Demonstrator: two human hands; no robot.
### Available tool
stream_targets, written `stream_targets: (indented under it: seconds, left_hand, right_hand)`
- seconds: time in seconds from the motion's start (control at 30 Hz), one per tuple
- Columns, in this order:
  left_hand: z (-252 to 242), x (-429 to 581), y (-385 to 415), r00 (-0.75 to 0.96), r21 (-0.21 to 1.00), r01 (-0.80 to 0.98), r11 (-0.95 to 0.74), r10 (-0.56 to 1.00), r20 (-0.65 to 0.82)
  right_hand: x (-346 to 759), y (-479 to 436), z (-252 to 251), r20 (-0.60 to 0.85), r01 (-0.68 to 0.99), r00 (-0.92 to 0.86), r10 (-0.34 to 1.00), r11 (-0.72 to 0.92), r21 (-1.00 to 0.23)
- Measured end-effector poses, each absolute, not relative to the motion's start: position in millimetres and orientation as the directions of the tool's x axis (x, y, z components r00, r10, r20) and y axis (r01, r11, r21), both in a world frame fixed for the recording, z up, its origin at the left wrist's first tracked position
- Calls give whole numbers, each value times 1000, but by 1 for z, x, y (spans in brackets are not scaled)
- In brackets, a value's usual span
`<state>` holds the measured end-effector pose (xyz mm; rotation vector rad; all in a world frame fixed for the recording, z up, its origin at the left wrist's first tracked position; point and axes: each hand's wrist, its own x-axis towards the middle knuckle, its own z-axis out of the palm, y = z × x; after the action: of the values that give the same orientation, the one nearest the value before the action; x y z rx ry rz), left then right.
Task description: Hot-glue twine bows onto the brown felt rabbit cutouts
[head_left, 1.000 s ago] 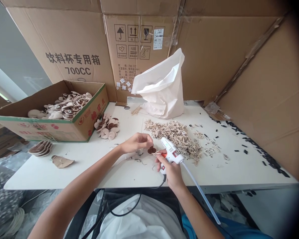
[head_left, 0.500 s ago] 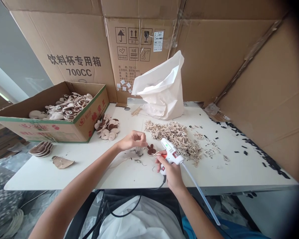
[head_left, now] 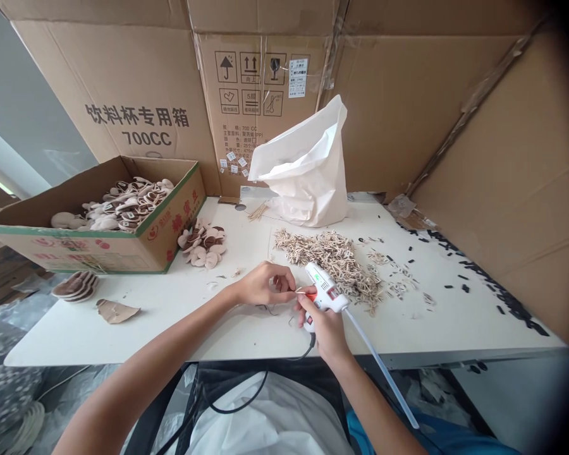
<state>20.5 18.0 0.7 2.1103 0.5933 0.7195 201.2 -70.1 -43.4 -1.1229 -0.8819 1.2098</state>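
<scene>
My right hand [head_left: 323,322] is wrapped around a white hot glue gun [head_left: 326,287], whose orange nozzle end faces left. A clear glue stick [head_left: 384,370] juts from its back. A thin beige strip [head_left: 301,291] shows at my right fingertips beside the nozzle. My left hand [head_left: 268,284] is closed in a pinch right by that strip; what its fingers hold is hidden. The brown felt piece on the table there is covered by my left hand. Just beyond the gun lies a heap of small beige loops [head_left: 334,256].
At left stands a cardboard box [head_left: 90,249] full of felt pieces, with a smaller felt pile [head_left: 201,245] beside it. Stacked felt pieces [head_left: 76,285] and a cardboard scrap [head_left: 117,311] lie nearer. A white bag [head_left: 308,183] stands at the back; black bits [head_left: 497,287] line the right edge.
My left hand has come down and to the right, over the brown felt piece, and its fingers now meet the strip by the nozzle. My right hand has hardly moved.
</scene>
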Motion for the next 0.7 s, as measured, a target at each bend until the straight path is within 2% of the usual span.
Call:
stream_targets:
  seconds: [0.4, 0.7]
  left_hand:
    - [2, 22, 15, 712, 759, 127, -639, 591, 379]
    - [4, 21, 17, 712, 811, 150, -565, 631, 308]
  right_hand:
    - [201, -70, -46, -66, -253, 199, 978, -14, -967]
    - [201, -70, -44, -53, -250, 192, 980, -3, -968]
